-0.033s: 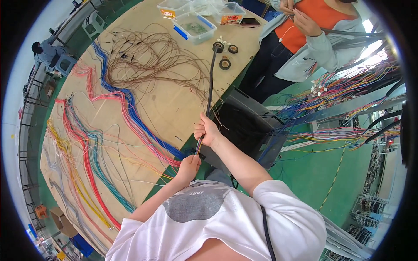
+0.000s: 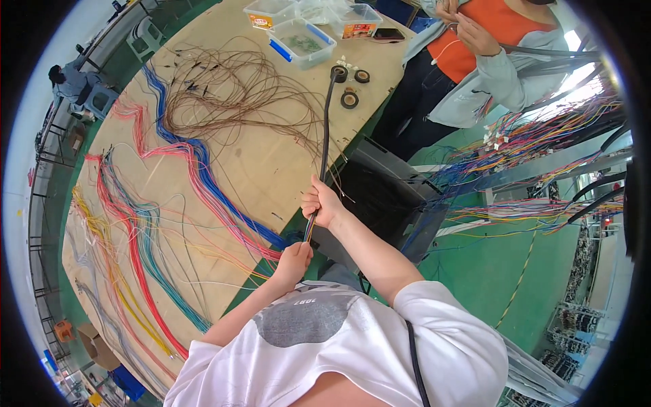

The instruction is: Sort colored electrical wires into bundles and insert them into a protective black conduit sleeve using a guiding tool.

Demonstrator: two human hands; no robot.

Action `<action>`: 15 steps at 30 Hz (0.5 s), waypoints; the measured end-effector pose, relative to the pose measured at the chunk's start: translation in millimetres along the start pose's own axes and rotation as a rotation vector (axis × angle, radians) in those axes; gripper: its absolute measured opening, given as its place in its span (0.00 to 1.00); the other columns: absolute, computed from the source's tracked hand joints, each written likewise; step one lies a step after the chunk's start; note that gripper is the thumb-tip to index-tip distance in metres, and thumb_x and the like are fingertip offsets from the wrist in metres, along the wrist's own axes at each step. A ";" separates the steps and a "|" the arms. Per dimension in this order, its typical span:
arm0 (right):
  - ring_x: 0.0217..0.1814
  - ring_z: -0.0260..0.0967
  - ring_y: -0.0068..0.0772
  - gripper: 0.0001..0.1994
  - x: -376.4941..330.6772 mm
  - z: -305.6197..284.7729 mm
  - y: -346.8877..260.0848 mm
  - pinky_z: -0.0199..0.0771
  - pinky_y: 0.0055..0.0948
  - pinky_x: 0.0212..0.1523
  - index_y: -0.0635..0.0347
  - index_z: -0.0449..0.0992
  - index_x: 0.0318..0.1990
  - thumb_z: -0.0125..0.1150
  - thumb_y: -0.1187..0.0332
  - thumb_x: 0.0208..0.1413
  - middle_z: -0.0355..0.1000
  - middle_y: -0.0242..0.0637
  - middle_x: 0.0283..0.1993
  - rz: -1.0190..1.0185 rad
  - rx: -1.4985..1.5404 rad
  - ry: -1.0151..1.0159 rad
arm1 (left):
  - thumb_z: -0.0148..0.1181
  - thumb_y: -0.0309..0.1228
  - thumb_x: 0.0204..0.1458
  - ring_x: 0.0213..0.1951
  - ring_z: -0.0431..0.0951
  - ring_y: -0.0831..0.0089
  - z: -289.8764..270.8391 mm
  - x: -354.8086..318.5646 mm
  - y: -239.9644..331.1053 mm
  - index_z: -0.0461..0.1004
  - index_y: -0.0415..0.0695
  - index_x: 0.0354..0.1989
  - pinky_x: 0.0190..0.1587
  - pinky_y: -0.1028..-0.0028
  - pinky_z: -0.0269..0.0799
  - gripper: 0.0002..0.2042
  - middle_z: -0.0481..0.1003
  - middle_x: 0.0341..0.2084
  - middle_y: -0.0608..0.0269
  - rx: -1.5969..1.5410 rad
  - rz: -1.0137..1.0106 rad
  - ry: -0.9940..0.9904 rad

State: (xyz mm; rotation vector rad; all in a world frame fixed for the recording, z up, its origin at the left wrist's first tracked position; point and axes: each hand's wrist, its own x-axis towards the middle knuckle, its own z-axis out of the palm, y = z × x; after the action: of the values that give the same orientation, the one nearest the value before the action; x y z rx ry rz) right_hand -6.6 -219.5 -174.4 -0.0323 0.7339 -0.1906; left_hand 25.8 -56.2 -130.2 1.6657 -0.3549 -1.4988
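A long black tube (image 2: 327, 129) runs from the far side of the table down to my right hand (image 2: 321, 203), which is closed around its near end. Several thin coloured wires (image 2: 310, 229) come out below that fist. My left hand (image 2: 295, 261) pinches these wires just beneath, close to my shirt. White, yellow and pink wires (image 2: 244, 255) fan out from beside my left hand across the table. A thick blue bundle (image 2: 227, 203) and a pink bundle (image 2: 196, 180) end near my hands, their near ends hidden.
Brown wires (image 2: 237, 102) lie tangled on the wooden table (image 2: 258, 163). Rolls of black tape (image 2: 349, 100) and clear plastic boxes (image 2: 302, 44) stand at the far end. A dark bin (image 2: 400, 166) is right of my hands. Another person (image 2: 475, 54) stands beyond, near hanging wires (image 2: 529, 146).
The far part of the black tube has shifted slightly to the left. Both hands keep their grip in the same place.
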 end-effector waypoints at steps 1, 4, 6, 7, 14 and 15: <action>0.10 0.37 0.15 0.24 -1.8 -0.1 -3.8 0.40 0.16 0.11 0.48 0.46 0.11 0.44 0.50 0.51 0.39 0.21 0.10 0.092 0.037 -0.068 | 0.39 0.36 0.52 0.13 0.55 0.83 -0.2 0.1 1.6 0.63 0.43 0.20 0.13 0.82 0.48 0.13 0.58 0.11 0.72 -0.041 -0.048 -0.023; 0.10 0.37 0.16 0.24 -4.2 -1.6 3.2 0.39 0.16 0.12 0.48 0.46 0.12 0.48 0.50 0.50 0.40 0.22 0.11 0.069 0.079 -0.117 | 0.39 0.37 0.52 0.12 0.54 0.83 -1.7 -1.1 -5.9 0.62 0.43 0.20 0.13 0.81 0.48 0.13 0.57 0.10 0.72 -0.155 -0.151 -0.063; 0.10 0.37 0.16 0.24 -0.4 -10.4 7.1 0.39 0.16 0.12 0.49 0.46 0.12 0.48 0.50 0.50 0.39 0.21 0.11 0.067 0.119 -0.153 | 0.38 0.37 0.52 0.12 0.54 0.83 -1.0 0.2 -13.1 0.62 0.43 0.20 0.12 0.81 0.47 0.13 0.57 0.10 0.73 -0.136 -0.127 -0.072; 0.10 0.39 0.16 0.23 2.7 -16.4 8.1 0.42 0.16 0.12 0.49 0.47 0.11 0.46 0.51 0.51 0.41 0.22 0.10 0.104 0.089 -0.130 | 0.38 0.37 0.52 0.11 0.53 0.84 -0.8 0.7 -14.7 0.62 0.44 0.20 0.12 0.81 0.47 0.13 0.57 0.10 0.73 -0.116 -0.102 -0.080; 0.09 0.42 0.15 0.11 27.0 3.8 -78.1 0.41 0.17 0.10 0.54 0.57 0.19 0.48 0.65 0.51 0.47 0.21 0.10 -0.500 -0.283 0.177 | 0.38 0.37 0.53 0.12 0.53 0.84 -0.2 8.4 -7.9 0.62 0.45 0.20 0.13 0.82 0.47 0.13 0.56 0.10 0.74 -0.125 -0.157 -0.043; 0.08 0.39 0.14 0.10 25.0 22.1 -84.7 0.39 0.17 0.09 0.54 0.59 0.22 0.47 0.63 0.51 0.45 0.19 0.11 -0.565 -0.356 0.171 | 0.38 0.37 0.53 0.12 0.53 0.84 1.9 14.4 -4.1 0.62 0.45 0.20 0.13 0.82 0.47 0.14 0.56 0.11 0.74 -0.146 -0.107 -0.041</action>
State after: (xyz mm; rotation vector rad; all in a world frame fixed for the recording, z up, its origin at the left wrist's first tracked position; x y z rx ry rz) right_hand 12.7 -308.1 -166.4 -0.5726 0.9106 -0.6044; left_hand 26.2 -64.5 -142.8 1.5611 -0.1757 -1.5999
